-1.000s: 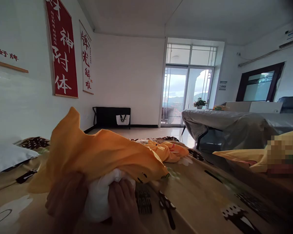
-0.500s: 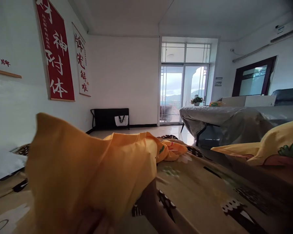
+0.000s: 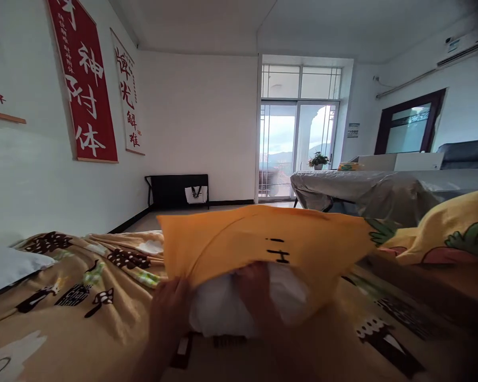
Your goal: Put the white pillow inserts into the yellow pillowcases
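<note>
Orange pillowcase sits at centre frame over a white pillow. Left hand and right hand have fingers clamped on its open edge, above the patterned bed.

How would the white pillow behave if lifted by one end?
The white pillow probably sags: it bulges softly where the left hand and right hand grip it. Likely light for its bulk. The orange cover drapes loosely, so it may slide.
</note>
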Action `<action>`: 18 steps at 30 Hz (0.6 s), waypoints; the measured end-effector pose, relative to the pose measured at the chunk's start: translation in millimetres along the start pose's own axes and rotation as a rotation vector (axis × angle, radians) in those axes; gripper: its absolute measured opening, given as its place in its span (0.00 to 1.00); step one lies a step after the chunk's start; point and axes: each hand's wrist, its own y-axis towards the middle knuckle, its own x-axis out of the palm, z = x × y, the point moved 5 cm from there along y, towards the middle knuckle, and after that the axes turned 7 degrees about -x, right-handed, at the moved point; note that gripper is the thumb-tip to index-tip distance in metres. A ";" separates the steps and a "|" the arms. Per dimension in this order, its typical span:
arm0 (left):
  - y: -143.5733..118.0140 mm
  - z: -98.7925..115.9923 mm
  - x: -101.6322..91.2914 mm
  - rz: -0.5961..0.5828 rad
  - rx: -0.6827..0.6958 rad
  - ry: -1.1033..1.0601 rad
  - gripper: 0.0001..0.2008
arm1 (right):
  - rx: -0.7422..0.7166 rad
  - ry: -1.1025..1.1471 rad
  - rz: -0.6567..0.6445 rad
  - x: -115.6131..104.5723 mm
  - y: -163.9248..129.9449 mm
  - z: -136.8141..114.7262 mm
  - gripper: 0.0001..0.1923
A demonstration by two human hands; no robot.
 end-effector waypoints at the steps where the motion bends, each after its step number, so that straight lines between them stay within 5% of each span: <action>1: -4.6 -5.9 17.6 -0.091 -0.063 0.045 0.08 | -0.002 0.002 -0.032 4.8 4.7 -4.9 0.12; 6: -25.8 -40.0 56.7 -0.288 -0.285 -0.058 0.09 | -0.035 0.087 -0.232 22.3 6.8 -38.3 0.23; 12: -18.8 -52.5 55.6 -0.205 -0.466 -0.352 0.11 | -0.048 0.165 -0.523 30.0 -16.3 -88.3 0.05; 18: -13.0 -38.6 43.6 -0.211 -0.443 -0.450 0.10 | -0.124 0.102 -0.648 45.8 -38.5 -117.7 0.17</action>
